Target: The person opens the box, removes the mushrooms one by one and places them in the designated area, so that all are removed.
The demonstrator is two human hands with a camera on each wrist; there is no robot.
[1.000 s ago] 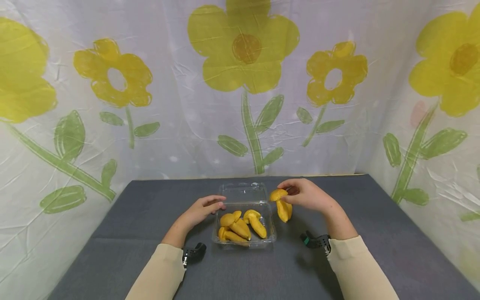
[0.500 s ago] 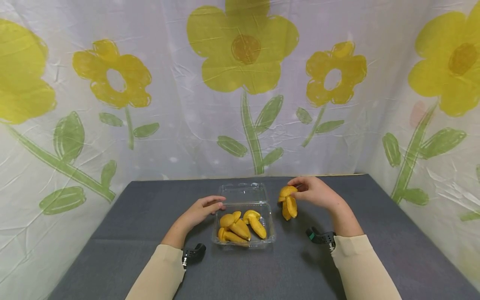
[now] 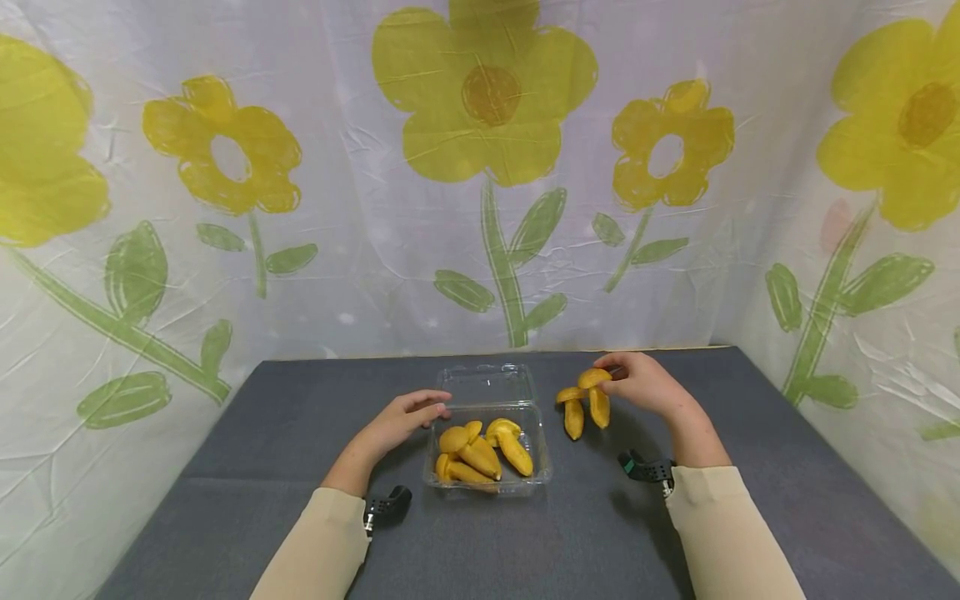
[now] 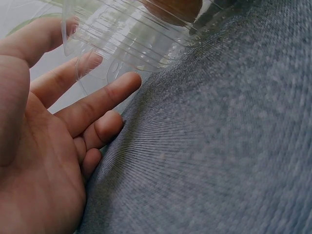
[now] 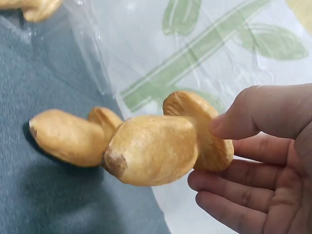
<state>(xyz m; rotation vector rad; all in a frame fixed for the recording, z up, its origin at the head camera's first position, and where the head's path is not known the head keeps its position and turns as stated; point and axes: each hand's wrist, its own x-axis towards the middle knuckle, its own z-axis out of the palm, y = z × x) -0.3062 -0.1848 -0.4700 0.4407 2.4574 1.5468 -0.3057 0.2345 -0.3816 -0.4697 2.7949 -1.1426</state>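
Observation:
My right hand [image 3: 641,385] pinches a yellow mushroom [image 3: 599,400] by its cap, with thumb and fingers on either side. In the right wrist view this mushroom's stem [image 5: 151,151] points toward the left. Just left of it, a second mushroom [image 3: 573,417] is on the table; the right wrist view shows it [image 5: 68,136] partly behind the held one. My left hand [image 3: 401,423] touches the left side of an open clear plastic box [image 3: 542,450], its fingers fairly straight. Inside the box lie several mushrooms [image 3: 480,457]. In the left wrist view, fingertips [image 4: 129,83] stand by the plastic.
The box's hinged lid [image 3: 486,386] leans open toward the back. Everything rests on a dark grey cloth-covered table [image 3: 285,467]. Behind and beside it hangs a white curtain [image 3: 337,250] printed with yellow flowers.
My right hand has moved right with its mushroom, away from the box. The second mushroom, hidden behind the held one before, now shows to the left. My left hand stays in place.

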